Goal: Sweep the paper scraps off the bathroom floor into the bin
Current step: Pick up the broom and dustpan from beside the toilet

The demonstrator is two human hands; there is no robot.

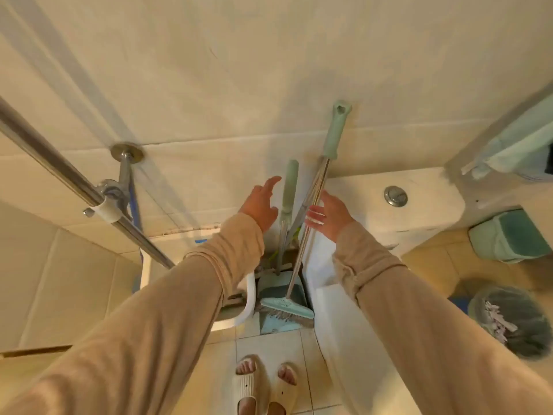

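Observation:
A broom (317, 193) with a steel shaft and pale green grip leans against the tiled wall, its green head (287, 307) on the floor. A dustpan (279, 295) with a shorter green handle (288, 187) stands behind the broom head. My left hand (260, 205) is open just left of the dustpan handle, not touching it. My right hand (329, 217) is open just right of the broom shaft, fingers spread near it. At the right, a round bin (508, 322) holds several paper scraps (493, 322).
A toilet cistern (395, 205) with a flush button stands right of the broom. A steel rail (74, 181) and tap fittings run along the left. A green container (508, 238) sits by the cistern. My feet in pale slippers (266, 387) stand on the tiled floor.

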